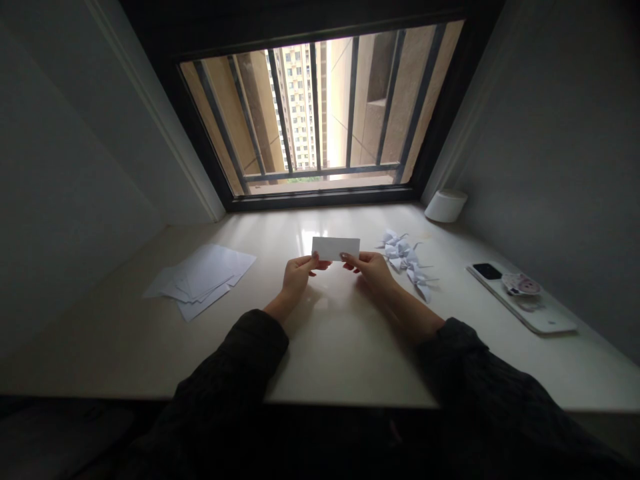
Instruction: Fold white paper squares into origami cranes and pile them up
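Between my two hands is a white rectangle of folded paper (334, 247), held level above the white counter (325, 353). My left hand (300, 271) pinches its lower left corner, thumb on the near face. At the lower right, my right hand (371, 268) grips it the same way, thumb pressed on the front. Just right of that hand lie several folded paper cranes (400, 252) in a loose row. Off to the left rests a fanned stack of white paper sheets (207, 277).
A phone (525, 303) with a cartoon grip on its back lies at the right. In the far right corner stands a white cylindrical object (446, 205). A barred window with a dark frame (325, 199) closes off the back, with walls on both sides.
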